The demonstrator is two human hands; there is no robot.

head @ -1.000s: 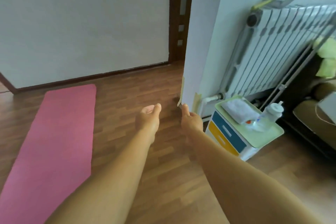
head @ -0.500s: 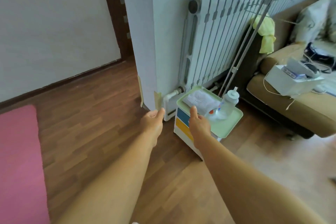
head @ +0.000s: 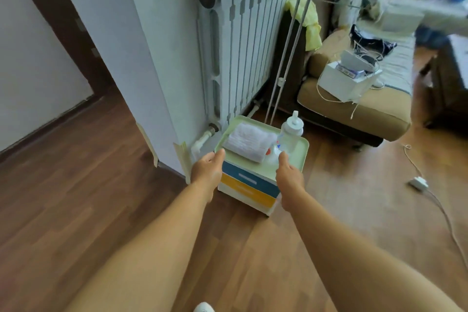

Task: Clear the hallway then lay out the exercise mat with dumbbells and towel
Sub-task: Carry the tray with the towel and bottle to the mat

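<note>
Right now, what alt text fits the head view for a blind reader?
A left hand and a right hand reach toward a white cabinet with blue and yellow drawers; its pale green top holds a folded white towel and a clear plastic bottle. A white ribbed radiator stands behind.

Two long forearms are seen, bare along the whole length in view, from the lower corners of the frame up to the wrists. The left hand (head: 207,172) and the right hand (head: 288,177) are bare as well. Only the backs of the hands and the thumbs are shown; the other fingers are hidden from the camera. A rounded white shoe toe (head: 203,308) is caught at the bottom edge between the forearms; its material cannot be made out.
</note>
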